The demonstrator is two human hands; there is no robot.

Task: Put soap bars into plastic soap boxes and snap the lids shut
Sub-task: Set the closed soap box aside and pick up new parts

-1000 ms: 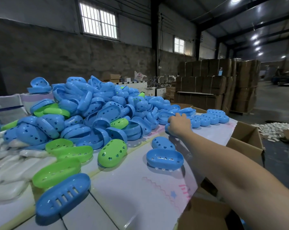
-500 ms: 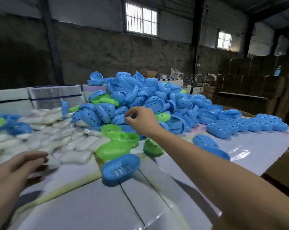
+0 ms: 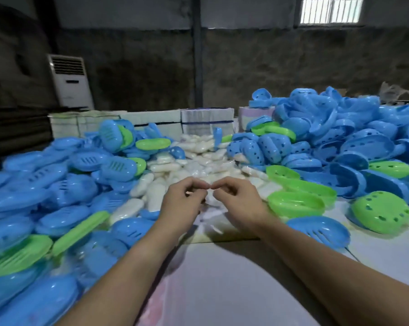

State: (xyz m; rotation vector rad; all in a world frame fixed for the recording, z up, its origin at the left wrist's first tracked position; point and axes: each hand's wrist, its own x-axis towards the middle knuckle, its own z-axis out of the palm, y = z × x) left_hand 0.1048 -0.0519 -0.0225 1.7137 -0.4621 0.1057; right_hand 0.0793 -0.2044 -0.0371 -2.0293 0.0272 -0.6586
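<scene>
Glossy table (image 3: 234, 278); curled fingers (image 3: 198, 185) over oval soap bars (image 3: 198, 161).

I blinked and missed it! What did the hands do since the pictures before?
The right hand pulled back from the blue box pile; the left hand came in. Both now meet over the white soap bars, fingers curled, pinching something small and blurry. The camera swung left. The piles stayed put.

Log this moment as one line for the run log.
left hand: over white soap bars | right hand: same, fingertips meeting | grasp: unclear | blue plastic soap boxes: unfilled
</scene>
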